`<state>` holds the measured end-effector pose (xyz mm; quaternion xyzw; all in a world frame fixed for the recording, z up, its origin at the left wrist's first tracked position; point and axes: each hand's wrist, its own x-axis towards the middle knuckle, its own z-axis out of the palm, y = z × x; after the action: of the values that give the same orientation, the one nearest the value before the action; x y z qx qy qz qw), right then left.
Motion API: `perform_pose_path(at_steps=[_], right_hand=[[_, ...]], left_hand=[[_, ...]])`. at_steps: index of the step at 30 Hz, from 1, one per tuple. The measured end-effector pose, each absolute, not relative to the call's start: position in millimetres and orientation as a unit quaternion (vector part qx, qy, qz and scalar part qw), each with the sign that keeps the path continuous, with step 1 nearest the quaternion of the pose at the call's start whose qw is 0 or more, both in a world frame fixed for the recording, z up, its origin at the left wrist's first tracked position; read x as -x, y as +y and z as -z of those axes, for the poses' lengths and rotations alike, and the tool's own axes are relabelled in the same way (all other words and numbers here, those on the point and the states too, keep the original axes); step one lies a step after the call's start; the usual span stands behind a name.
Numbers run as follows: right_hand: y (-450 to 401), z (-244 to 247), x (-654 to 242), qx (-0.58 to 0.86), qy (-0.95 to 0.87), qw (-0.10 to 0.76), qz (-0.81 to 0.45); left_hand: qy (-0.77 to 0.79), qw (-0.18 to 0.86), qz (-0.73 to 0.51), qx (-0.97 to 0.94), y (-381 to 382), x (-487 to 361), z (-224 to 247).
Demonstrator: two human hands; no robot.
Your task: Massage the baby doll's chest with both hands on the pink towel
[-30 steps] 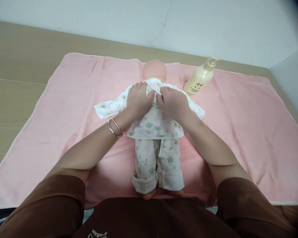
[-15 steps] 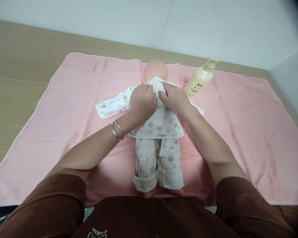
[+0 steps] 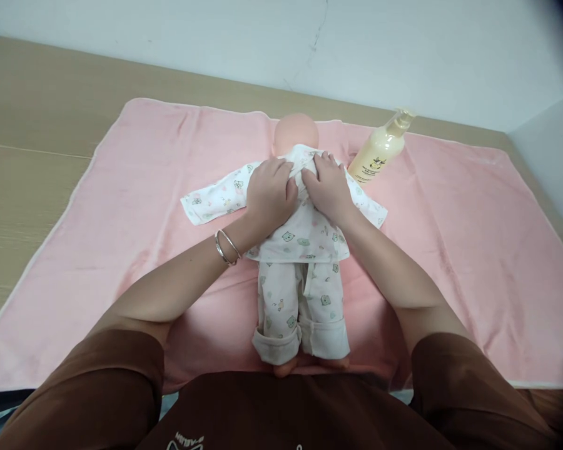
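Observation:
A baby doll (image 3: 296, 132) in a white printed shirt (image 3: 304, 240) and matching trousers (image 3: 326, 294) with rolled cuffs lies stretched out, its bare head away from me and no face showing. Across the upper back, my left hand (image 3: 271, 190) rests on the shirt, fingers toward the left shoulder and thumb near the middle. My right hand (image 3: 327, 187) lies opposite, its fingers slightly spread over the right shoulder blade area. The thumbs are close together but apart. Neither hand holds anything that I can see. Both shirt sleeves extend sideways.
Under the doll is a pink blanket (image 3: 473, 250) with a pale edge, spread on a wooden table (image 3: 37, 125). A pale yellow pump bottle (image 3: 379, 150) stands just beyond the right sleeve. Behind the table rises a white wall (image 3: 216, 37) with a crack.
My right hand's fingers have spread and lifted a little, and the hand has shifted slightly, showing more of the right sleeve. My left hand stays almost in place on the shirt.

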<state>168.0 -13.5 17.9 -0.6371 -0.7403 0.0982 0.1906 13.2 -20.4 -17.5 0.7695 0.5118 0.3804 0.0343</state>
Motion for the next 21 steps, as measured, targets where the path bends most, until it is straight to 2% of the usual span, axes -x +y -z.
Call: perform_pose_path(at_steps=[8,14,21], right_hand=[[-45,-18,-156,0.589,-0.778,0.201,-0.090],[-15,-12,-169,0.613,-0.754,0.209,-0.109],[-43,-29,-163,0.594,-0.785,0.173,-0.023]], left_hand=[[0.544,0.062,-0.386,-0.742,-16,-12,27],[0.517,0.028,-0.366,-0.773,-20,-14,22],[0.533,0.015,-0.364,-0.764,-15,-12,26]])
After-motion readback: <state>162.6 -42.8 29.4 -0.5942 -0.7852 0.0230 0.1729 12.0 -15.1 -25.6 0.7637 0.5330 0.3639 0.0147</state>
